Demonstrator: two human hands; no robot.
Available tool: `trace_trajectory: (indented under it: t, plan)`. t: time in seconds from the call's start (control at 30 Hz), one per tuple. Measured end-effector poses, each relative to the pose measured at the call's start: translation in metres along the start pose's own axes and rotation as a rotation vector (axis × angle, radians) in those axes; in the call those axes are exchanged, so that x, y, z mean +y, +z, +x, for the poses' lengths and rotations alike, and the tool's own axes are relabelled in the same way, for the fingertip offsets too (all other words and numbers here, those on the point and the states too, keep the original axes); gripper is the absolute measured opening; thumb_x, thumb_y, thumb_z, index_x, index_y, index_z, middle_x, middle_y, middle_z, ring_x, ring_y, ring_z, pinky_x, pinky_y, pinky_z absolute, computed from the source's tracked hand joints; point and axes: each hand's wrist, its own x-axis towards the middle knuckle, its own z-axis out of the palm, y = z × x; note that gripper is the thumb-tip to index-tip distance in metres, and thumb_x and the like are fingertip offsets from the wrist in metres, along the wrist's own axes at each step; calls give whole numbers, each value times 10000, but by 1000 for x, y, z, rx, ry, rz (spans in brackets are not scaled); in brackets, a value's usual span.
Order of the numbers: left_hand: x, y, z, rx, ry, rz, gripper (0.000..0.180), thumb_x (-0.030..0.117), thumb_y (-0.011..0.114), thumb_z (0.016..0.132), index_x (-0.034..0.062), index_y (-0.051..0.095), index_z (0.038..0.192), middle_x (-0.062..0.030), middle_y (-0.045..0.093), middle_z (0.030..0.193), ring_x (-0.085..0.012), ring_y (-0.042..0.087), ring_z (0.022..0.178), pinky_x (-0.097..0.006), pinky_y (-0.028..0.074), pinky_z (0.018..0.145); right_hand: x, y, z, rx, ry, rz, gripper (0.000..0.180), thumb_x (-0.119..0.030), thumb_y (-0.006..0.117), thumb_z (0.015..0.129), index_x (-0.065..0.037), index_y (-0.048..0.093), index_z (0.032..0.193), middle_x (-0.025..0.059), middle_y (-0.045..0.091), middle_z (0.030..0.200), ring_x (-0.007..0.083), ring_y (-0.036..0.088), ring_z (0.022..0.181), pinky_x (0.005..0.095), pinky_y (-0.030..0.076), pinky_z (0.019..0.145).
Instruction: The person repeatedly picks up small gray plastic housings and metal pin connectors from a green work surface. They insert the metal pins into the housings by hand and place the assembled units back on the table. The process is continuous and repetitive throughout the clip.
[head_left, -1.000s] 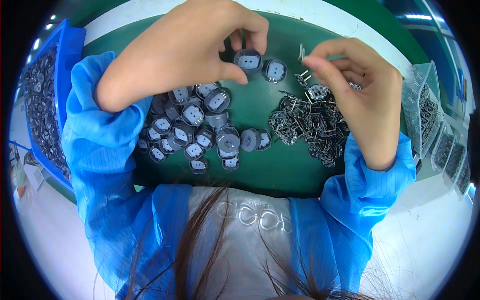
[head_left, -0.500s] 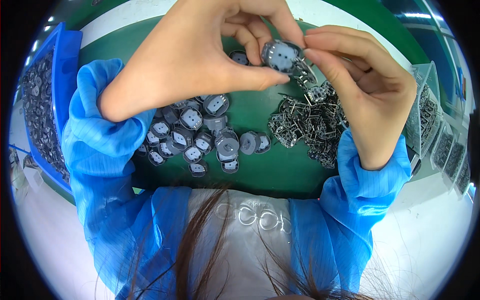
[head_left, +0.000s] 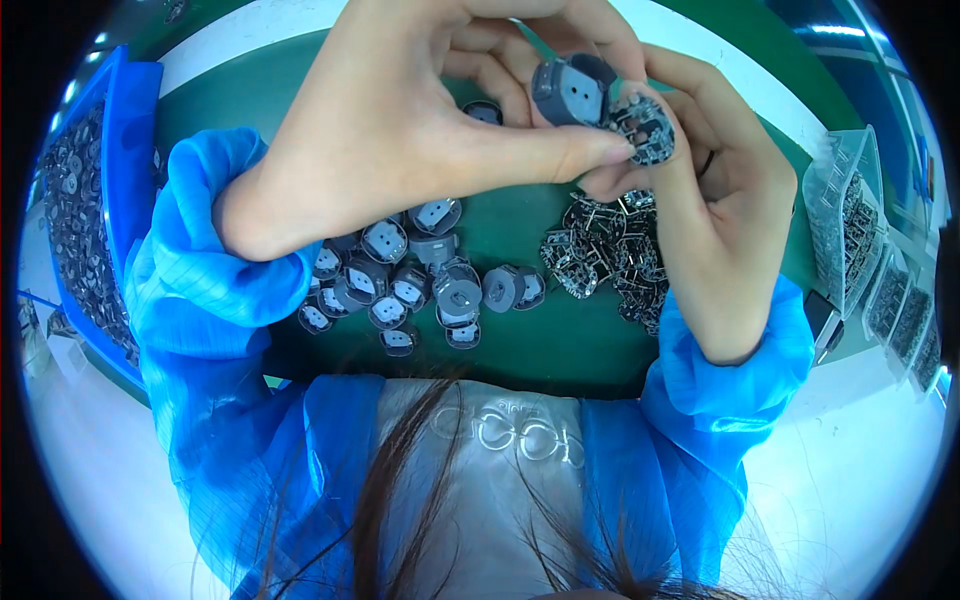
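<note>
My left hand [head_left: 420, 120] pinches a round grey plastic housing [head_left: 572, 90] between thumb and fingers, raised close to the camera. My right hand [head_left: 700, 200] holds a small round metal part [head_left: 645, 128] right against that housing. Both hands meet above the green mat [head_left: 560, 340]. Below them lies a pile of several grey round housings [head_left: 420, 285] on the left. A heap of small metal parts [head_left: 605, 255] sits on the right, partly hidden by my right hand.
A blue bin [head_left: 90, 220] full of small grey parts stands at the left edge. Clear plastic trays [head_left: 850, 230] with dark parts line the right side. My blue sleeves and grey apron fill the lower part of the view.
Both hands have risen from the mat toward the camera and come together. The housing and the metal part, held apart a second ago, are now pressed against each other.
</note>
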Motion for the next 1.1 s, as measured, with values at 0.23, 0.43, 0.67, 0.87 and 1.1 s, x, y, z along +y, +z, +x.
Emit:
trace_trajectory:
  t: [0.23, 0.43, 0.67, 0.87, 1.1]
  plan:
    - [-1, 4, 2, 73, -166, -146, 372, 126, 899, 822, -20, 711, 1107, -136, 743, 1039, -122, 710, 859, -263, 628, 717, 2, -14, 7, -63, 1, 176, 269, -1, 698, 971, 95, 658, 1218, 121, 733, 976, 138, 700, 807, 239, 555, 729]
    - [-6, 0, -1, -25, -230, -125, 376, 118, 918, 799, -22, 696, 1069, -120, 751, 966, -95, 710, 812, -239, 623, 758, 20, -15, 10, 91, -265, -30, 170, 78, 725, 904, 81, 719, 1074, 163, 741, 1077, 210, 723, 977, 310, 585, 897]
    - [32, 2, 8, -63, -263, 78, 349, 109, 915, 800, -35, 680, 1014, -106, 748, 919, -87, 716, 837, -240, 624, 779, 14, -2, 10, 165, -515, -337, 165, 80, 798, 819, 55, 756, 977, 157, 750, 1054, 223, 731, 961, 325, 600, 858]
    - [8, 4, -1, 28, -251, 21, 341, 24, 905, 761, -18, 656, 989, -81, 726, 969, -92, 715, 867, -239, 605, 789, 17, 3, 12, 232, -696, -515, 186, 92, 815, 786, 21, 768, 952, 129, 763, 999, 211, 750, 911, 299, 605, 812]
    - [1, 8, -3, 66, -271, 32, 369, -27, 909, 729, -16, 633, 974, -79, 721, 997, -111, 733, 884, -244, 610, 808, 13, 5, 6, 210, -612, -519, 162, 96, 800, 803, 34, 762, 948, 133, 764, 983, 188, 744, 906, 297, 605, 799]
